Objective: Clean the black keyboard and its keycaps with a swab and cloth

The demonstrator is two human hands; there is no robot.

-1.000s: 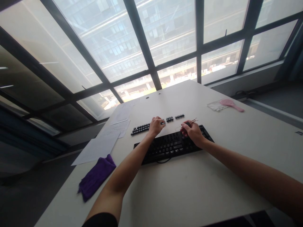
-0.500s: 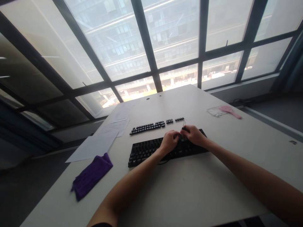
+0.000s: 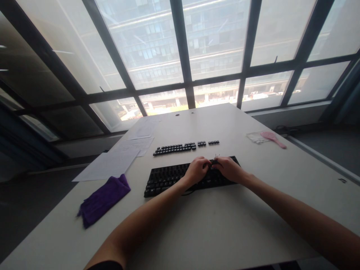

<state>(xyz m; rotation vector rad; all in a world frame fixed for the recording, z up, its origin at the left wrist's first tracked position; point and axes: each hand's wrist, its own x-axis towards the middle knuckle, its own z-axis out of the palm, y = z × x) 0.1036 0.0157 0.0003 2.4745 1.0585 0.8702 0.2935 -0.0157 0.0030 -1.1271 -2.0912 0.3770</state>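
A black keyboard (image 3: 168, 178) lies in the middle of a white table (image 3: 219, 228). Both hands meet over its right half. My left hand (image 3: 197, 170) is curled, fingertips pinched toward the right hand. My right hand (image 3: 229, 168) is closed on a thin wire tool (image 3: 216, 156) whose tips stick up between the hands. What the left fingers pinch is too small to make out. Behind the keyboard lies a row of loose black keycaps (image 3: 174, 148), with two smaller groups (image 3: 208, 143) to its right.
A purple cloth (image 3: 102, 198) lies at the left front. Sheets of white paper (image 3: 112, 163) spread along the left edge. A pink brush (image 3: 271, 138) and a clear bag (image 3: 254, 137) sit at the right back. Large windows stand behind the table.
My left hand left the row of loose keycaps and came back to the keyboard, meeting the right hand. The right hand shifted slightly nearer. The camera tilted and moved a little.
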